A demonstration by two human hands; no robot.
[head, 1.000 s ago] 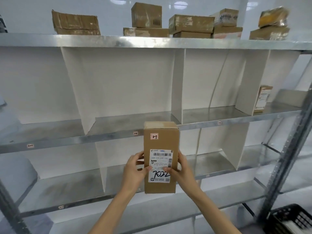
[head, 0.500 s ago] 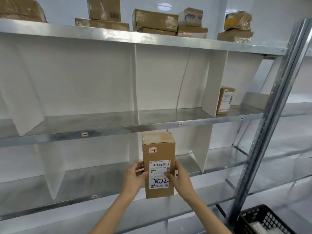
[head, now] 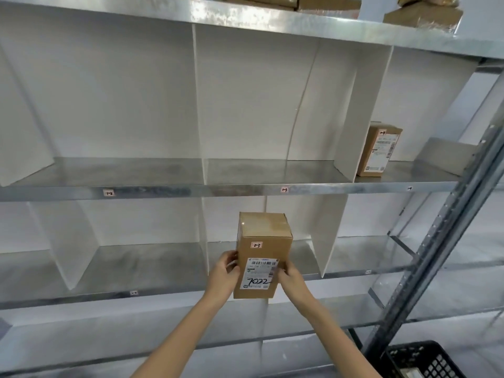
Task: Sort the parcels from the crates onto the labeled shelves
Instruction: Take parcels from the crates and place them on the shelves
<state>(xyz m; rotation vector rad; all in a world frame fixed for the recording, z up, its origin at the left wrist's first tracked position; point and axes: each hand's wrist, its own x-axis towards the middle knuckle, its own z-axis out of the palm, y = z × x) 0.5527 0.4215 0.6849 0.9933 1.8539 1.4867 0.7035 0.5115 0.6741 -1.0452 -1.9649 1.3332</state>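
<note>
I hold an upright brown cardboard parcel (head: 261, 249) in front of the metal shelving. It carries a small "2-3" sticker and a white shipping label with handwriting. My left hand (head: 223, 276) grips its left side and my right hand (head: 293, 279) grips its right side. The parcel hangs before the second shelf (head: 163, 289), at the compartment right of the middle divider. Small tags (head: 284, 189) mark the shelf edges.
Another labelled parcel (head: 379, 150) stands in the upper shelf's right compartment. Several boxes (head: 422, 15) lie on the top shelf. White dividers (head: 330, 241) split each shelf. A grey upright post (head: 447, 227) rises at right, above a black crate (head: 425, 360).
The view has shifted right and closer to the shelves. The parcel, still held in both hands, has moved nearer the second shelf's compartment.
</note>
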